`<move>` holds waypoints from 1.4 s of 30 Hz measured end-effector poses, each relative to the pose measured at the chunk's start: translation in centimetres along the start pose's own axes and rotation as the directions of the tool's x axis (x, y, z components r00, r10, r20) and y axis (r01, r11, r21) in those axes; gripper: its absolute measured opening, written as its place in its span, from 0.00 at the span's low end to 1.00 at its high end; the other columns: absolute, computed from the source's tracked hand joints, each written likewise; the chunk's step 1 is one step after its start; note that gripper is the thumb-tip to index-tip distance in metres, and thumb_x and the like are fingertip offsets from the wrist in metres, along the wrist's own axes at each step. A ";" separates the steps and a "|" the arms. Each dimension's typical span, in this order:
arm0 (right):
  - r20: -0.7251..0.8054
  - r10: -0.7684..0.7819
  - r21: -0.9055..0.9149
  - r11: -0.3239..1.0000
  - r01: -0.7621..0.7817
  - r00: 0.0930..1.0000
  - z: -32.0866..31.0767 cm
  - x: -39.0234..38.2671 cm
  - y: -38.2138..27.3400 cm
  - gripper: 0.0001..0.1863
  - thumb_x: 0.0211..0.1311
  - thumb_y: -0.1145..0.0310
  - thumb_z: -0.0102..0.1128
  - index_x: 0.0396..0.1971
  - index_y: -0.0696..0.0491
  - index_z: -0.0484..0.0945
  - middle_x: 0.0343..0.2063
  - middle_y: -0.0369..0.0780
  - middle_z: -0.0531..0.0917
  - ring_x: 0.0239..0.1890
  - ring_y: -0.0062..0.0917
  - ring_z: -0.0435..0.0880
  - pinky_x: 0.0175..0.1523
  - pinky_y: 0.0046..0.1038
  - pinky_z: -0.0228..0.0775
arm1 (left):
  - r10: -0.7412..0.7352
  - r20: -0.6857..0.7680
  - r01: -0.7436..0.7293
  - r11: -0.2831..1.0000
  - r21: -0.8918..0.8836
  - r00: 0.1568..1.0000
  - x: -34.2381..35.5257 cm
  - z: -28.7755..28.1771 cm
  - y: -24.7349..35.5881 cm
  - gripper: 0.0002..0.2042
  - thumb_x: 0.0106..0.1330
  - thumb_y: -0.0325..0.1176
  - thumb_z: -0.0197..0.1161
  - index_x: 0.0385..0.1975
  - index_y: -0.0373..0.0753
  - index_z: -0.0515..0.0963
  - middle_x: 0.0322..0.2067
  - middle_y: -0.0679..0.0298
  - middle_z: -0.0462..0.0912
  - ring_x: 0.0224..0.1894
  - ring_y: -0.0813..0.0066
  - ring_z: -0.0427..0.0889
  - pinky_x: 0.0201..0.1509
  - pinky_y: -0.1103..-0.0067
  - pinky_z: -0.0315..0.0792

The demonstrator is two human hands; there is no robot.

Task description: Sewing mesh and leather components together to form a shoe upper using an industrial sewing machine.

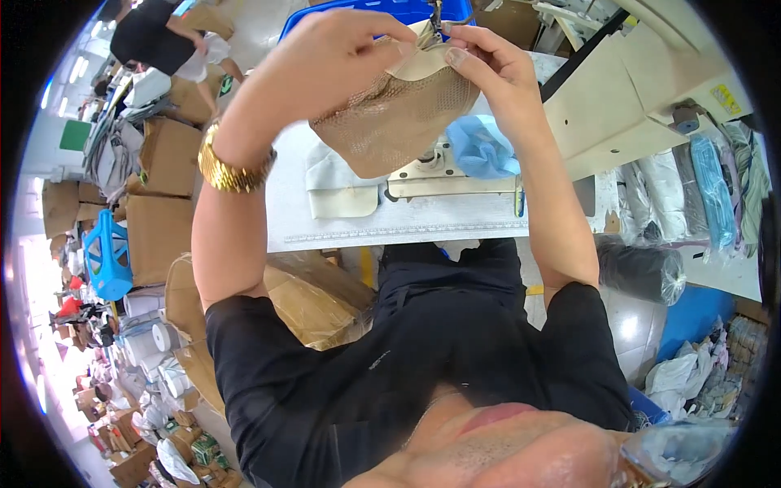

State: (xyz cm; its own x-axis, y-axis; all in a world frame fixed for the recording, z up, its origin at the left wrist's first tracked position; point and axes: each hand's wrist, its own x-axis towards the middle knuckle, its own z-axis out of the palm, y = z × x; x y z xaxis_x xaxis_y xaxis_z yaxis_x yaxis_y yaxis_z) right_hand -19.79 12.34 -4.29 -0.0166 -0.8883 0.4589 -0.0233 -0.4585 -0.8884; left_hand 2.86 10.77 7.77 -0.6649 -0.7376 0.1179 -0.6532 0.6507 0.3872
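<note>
Both my hands grip a tan mesh fabric piece [382, 134] with a smooth cream band [423, 65] along its upper edge. My left hand [350, 53] pinches the band from the left, its fingers bent over the cloth. On the other side, my right hand [498, 69] holds the band's right end between thumb and fingers. Directly between the hands is the needle area [437, 16] of a cream sewing machine [643, 98]. The mesh hangs from the band over the machine bed; whether the needle is in the cloth is hidden.
Pale fabric pieces [343, 193] and a crumpled light-blue cloth [482, 148] lie on the white table [297, 224]. A ruler strip [407, 233] runs along its near edge. Behind is a blue bin [305, 18]. Cardboard boxes [159, 236] stand left; another person [154, 37] is far left.
</note>
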 end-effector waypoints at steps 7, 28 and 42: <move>0.110 0.011 0.068 0.998 -0.018 0.994 -0.6 0.8 0.5 0.16 0.66 0.70 0.63 0.52 0.56 0.82 0.38 0.31 0.82 0.42 0.13 0.78 0.53 0.19 0.68 | 0.249 -0.162 -0.296 0.760 -0.578 0.955 3.6 2.7 -5.4 0.14 0.68 0.34 0.67 0.51 0.38 0.84 0.36 0.62 0.89 0.38 0.78 0.85 0.46 0.79 0.78; -0.194 0.002 0.071 0.997 0.012 0.981 2.1 0.8 0.0 0.07 0.66 0.70 0.67 0.38 0.58 0.86 0.26 0.27 0.80 0.29 0.07 0.73 0.35 0.14 0.64 | 0.177 -0.488 -0.151 0.984 0.092 0.855 -0.8 4.9 1.1 0.14 0.61 0.32 0.73 0.45 0.35 0.86 0.47 0.57 0.88 0.47 0.65 0.88 0.53 0.74 0.79; -0.163 -0.056 0.206 0.974 0.090 0.985 2.1 0.0 0.8 0.08 0.68 0.75 0.64 0.44 0.59 0.85 0.31 0.30 0.85 0.32 0.07 0.76 0.37 0.13 0.68 | 0.270 -0.394 -0.312 0.949 -0.045 0.878 -0.2 3.3 -0.6 0.13 0.59 0.27 0.73 0.44 0.34 0.86 0.46 0.57 0.88 0.47 0.69 0.87 0.55 0.74 0.78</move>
State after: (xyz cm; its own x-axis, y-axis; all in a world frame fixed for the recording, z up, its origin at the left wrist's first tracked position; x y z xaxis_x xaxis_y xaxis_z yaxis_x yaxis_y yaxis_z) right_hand -17.70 11.86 -5.03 -0.1780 -0.8451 0.5042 0.1814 -0.5317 -0.8273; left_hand 2.22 11.09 4.49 -0.6178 -0.5433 0.5685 -0.3965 0.8395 0.3715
